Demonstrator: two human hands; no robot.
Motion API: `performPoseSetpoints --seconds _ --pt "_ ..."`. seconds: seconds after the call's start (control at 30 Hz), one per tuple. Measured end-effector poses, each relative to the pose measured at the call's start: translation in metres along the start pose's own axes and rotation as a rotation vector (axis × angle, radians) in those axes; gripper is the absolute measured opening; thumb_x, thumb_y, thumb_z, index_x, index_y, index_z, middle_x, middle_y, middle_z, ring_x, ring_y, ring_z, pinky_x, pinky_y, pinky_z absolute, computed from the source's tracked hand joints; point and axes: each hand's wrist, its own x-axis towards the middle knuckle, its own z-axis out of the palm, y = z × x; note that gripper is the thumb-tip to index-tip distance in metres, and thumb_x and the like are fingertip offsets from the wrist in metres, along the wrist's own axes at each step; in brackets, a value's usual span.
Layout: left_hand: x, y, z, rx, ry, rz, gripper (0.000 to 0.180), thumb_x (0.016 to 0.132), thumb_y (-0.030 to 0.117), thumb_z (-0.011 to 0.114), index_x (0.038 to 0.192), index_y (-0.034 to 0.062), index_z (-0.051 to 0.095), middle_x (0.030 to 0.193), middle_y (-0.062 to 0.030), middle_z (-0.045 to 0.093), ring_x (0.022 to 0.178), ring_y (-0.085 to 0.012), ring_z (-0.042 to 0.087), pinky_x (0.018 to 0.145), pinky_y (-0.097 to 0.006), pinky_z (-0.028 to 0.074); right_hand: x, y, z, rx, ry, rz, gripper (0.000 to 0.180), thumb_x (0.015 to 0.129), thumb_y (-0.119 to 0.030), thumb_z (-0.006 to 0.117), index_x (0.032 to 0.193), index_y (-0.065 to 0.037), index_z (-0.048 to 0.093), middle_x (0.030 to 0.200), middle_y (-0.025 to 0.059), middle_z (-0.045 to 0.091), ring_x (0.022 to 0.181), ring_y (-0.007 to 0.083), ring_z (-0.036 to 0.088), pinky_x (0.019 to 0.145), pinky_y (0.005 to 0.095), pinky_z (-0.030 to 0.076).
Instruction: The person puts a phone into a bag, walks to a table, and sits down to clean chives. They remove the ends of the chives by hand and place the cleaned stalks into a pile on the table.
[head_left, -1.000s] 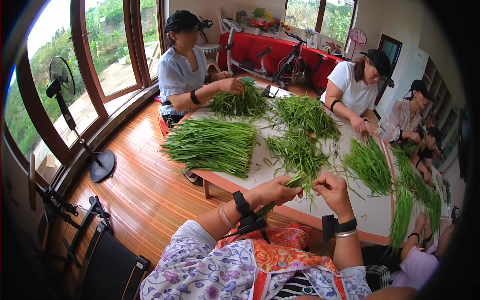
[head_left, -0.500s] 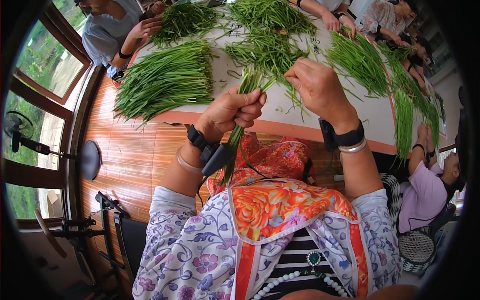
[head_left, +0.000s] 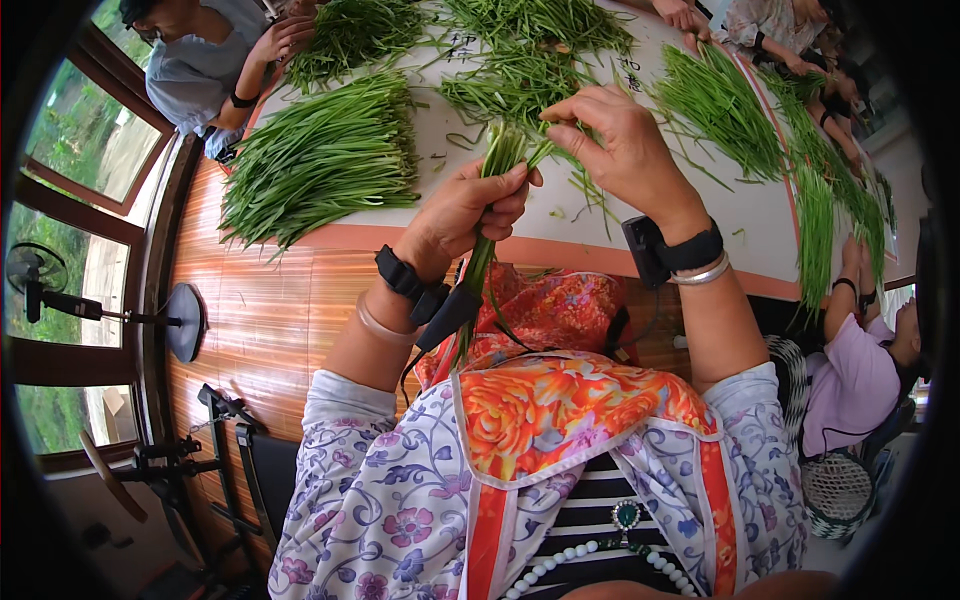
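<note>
Sorting of long green stalks, in hand at a white table with an orange edge, centre of the frame. Item: small bunch of stalks, held upright above the near table edge, tops toward the table, lower ends hanging down to the lap. Left hand: fingers wrapped and pressed together round the middle of the bunch. Right hand: thumb and fingertips pinching at the top of the bunch, the other fingers curled loosely. Progress, as a judgement: early to middling; a large neat pile lies combed in one direction at upper left, looking finished, while a tangled loose heap just beyond the hands and further rows at upper right look untouched or in other hands. Other people: one seated at upper left, hands in another heap; one at right, arm reaching to the table. Edges and room: bare tabletop between the neat pile and the hands; near edge close against the lap; wooden floor open at left, with a fan stand and a dark folding frame at lower left.
</note>
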Motion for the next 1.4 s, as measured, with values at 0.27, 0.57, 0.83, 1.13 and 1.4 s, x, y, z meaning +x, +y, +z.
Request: performPoseSetpoints --seconds 0.27,0.57,0.83,1.13,1.4 --pt "0.004 -0.005 0.003 0.232 0.112 0.003 0.018 0.1 0.023 0.055 0.099 0.0061 0.058 0.062 0.0102 0.034 0.051 -0.0013 0.026 0.045 -0.02 0.02 -0.004 0.003 0.006 -0.205 -0.22 -0.122 0.007 0.083 -0.012 0.065 0.081 -0.005 0.063 0.078 0.0078 0.06 0.084 0.0281 0.058 0.076 0.041 0.043" --pt "0.004 -0.011 0.006 0.429 0.247 -0.024 0.018 0.099 0.023 0.055 0.097 0.0061 0.06 0.063 0.0099 0.036 0.051 -0.0011 0.028 0.044 -0.02 0.021 -0.011 -0.002 0.014 -0.393 -0.297 -0.152 0.007 0.075 -0.007 0.065 0.075 -0.006 0.058 0.075 0.0082 0.061 0.081 0.0267 0.059 0.075 0.0399 0.043" --pt "0.003 -0.01 0.006 0.22 0.145 -0.051 0.015 0.099 0.021 0.054 0.094 0.0078 0.058 0.061 0.0106 0.032 0.049 -0.0008 0.024 0.045 -0.02 0.019 -0.012 0.006 0.021 -0.32 -0.02 -0.014 0.01 0.077 -0.008 0.065 0.079 -0.006 0.055 0.072 0.0094 0.059 0.075 0.0296 0.059 0.066 0.0422 0.049" --pt "0.027 -0.003 -0.034 -0.493 -0.274 0.167 0.022 0.104 0.026 0.046 0.102 0.0053 0.054 0.071 0.0032 0.035 0.06 -0.0077 0.029 0.051 -0.021 0.031 -0.026 0.066 -0.013 -0.409 0.119 0.028 0.023 0.084 -0.003 0.059 0.107 -0.004 0.061 0.096 0.0142 0.067 0.082 0.0359 0.064 0.069 0.044 0.051" --pt "0.042 -0.004 -0.023 -0.358 -0.075 0.218 0.02 0.102 0.026 0.05 0.103 0.0064 0.053 0.079 -0.0004 0.047 0.074 -0.0155 0.047 0.069 -0.031 0.049 -0.022 0.054 0.002 0.216 0.17 0.323 0.016 0.091 -0.016 0.063 0.095 0.0 0.066 0.079 0.01 0.069 0.07 0.0208 0.064 0.065 0.0313 0.051"
